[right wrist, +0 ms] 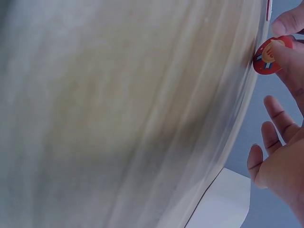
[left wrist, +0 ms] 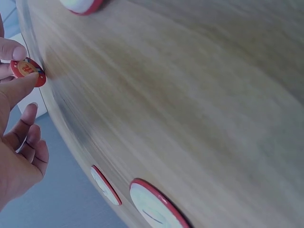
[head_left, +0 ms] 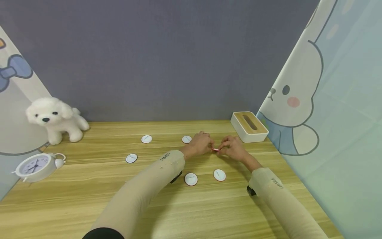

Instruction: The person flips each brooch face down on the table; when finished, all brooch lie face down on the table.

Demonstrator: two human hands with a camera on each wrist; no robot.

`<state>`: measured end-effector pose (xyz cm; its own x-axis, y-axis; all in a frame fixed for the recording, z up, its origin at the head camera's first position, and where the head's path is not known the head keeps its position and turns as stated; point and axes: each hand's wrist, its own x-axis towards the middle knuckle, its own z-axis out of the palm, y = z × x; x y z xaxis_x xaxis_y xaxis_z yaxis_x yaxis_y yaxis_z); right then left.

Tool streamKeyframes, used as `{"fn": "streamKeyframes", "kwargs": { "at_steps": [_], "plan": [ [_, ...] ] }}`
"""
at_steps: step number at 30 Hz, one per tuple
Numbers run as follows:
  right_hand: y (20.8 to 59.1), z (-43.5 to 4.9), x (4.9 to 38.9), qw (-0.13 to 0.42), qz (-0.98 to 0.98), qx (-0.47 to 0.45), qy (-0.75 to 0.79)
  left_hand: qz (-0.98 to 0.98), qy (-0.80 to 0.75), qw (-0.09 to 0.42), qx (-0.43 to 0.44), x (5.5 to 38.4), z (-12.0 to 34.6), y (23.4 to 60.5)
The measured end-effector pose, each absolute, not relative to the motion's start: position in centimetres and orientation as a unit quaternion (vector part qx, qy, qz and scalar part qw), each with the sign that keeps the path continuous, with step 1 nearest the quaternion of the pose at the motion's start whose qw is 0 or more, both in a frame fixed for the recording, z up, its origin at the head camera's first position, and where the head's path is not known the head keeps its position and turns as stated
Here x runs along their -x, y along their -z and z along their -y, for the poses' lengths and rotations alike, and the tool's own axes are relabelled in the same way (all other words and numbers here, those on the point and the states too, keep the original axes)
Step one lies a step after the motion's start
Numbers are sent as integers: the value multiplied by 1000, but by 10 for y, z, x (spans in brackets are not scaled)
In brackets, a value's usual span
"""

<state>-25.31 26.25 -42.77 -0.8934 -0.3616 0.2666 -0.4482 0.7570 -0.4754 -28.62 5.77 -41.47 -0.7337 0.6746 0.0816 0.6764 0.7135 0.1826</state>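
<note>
My left hand [head_left: 200,143] and right hand [head_left: 234,148] meet over the right half of the table, pinching one red round disc [left wrist: 28,72] between them. In both wrist views it stands tilted up, its lower edge at the wood. Its red face carries a gold medal picture with a blue ribbon [right wrist: 266,61]. Each thumb lies against that face, while the other fingers of both hands spread loosely. White-faced discs lie flat nearby: one disc [head_left: 186,139] beside the left hand, another disc [head_left: 219,175] and a third disc [head_left: 191,179] nearer the body.
Farther left lie two more white discs, one disc [head_left: 146,139] behind and one disc [head_left: 131,158] in front. A white tissue box [head_left: 250,127] with a wooden top stands past the right hand. A plush dog [head_left: 58,119] and alarm clock [head_left: 37,167] occupy the left side.
</note>
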Motion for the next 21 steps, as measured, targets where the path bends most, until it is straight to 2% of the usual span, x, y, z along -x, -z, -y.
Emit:
{"fn": "streamKeyframes", "kwargs": {
  "at_steps": [9, 16, 21],
  "plan": [
    [425, -261, 249, 82, 948, -227, -205, 923, 46, 3, 381, 281, -59, 416],
    [419, -259, 245, 5, 972, -173, -162, 909, -50, 15, 414, 274, -61, 412],
    [415, -257, 244, -27, 973, -160, -164, 911, -57, 0, 407, 272, -65, 406]
  ]
}}
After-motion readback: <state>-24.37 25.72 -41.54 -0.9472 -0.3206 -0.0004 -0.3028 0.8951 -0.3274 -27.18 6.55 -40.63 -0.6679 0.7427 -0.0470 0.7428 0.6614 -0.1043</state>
